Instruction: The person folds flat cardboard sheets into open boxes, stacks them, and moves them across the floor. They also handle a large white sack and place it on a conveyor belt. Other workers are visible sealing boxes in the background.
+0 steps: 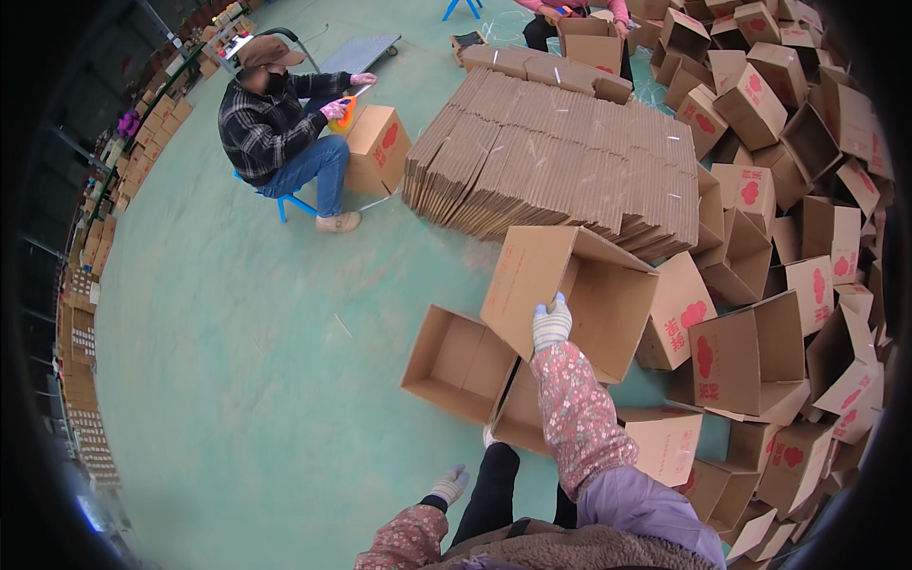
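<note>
My right hand [552, 323], in a striped knitted glove, grips the near rim of an open cardboard box [521, 283]. The box is tilted, with its hollow inside turned toward me. Below and left of it stands an open empty carton [458, 359] on the floor. Another open carton [522, 416] sits right beside that one, partly hidden by my right forearm. Low by my legs hangs my left hand [450, 485], also gloved, its fingers loosely stretched and nothing in them.
A stack of flattened cardboard [560, 157] lies ahead. Formed boxes [750, 351] are heaped along the right. Ahead left, a seated person [285, 123] holds an orange tape dispenser [345, 116] at a carton [380, 152]. Another person [622, 11] handles a box beyond the stack.
</note>
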A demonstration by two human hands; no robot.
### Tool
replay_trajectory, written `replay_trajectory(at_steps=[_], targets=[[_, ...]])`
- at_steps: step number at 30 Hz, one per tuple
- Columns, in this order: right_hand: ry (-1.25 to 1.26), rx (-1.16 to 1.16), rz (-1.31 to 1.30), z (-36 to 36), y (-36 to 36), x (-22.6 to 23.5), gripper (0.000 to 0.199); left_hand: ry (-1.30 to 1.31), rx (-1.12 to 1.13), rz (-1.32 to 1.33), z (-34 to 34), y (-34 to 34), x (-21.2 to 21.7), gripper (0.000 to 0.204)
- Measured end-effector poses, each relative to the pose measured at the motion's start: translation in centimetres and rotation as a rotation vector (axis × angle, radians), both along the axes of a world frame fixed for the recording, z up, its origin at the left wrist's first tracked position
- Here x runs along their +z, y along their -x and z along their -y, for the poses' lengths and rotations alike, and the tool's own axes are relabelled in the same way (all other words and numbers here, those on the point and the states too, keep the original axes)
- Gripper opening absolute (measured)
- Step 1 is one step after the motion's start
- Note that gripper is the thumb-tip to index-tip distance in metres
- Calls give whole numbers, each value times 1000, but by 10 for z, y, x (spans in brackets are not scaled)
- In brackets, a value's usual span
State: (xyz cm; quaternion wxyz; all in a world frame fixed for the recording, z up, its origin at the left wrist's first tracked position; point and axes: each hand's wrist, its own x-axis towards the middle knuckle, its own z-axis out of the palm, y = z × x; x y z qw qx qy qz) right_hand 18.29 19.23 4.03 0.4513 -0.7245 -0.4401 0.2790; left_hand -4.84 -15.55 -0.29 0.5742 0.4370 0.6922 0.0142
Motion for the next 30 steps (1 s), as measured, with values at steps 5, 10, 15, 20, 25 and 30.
replay_trajectory(at_steps=[5, 10, 15, 20, 25, 30], targets=[[175, -36, 67, -23, -7, -30, 30, -30, -30, -13, 2, 5, 4, 49], [1, 65, 179, -4, -9, -39, 28, 68, -35, -68, -8, 4, 11, 50], [144, 301, -119, 48, -25, -54, 24, 82, -16, -77, -13, -6, 15, 50], [262, 326, -115, 115, -65, -90, 20, -3, -36, -44, -16, -17, 12, 49], [576, 260, -150, 192, -121, -124, 17, 37, -77, -50, -23, -30, 16, 48], [645, 204, -89, 243, -166, -149, 13, 41, -102, -68, -35, -41, 17, 47]])
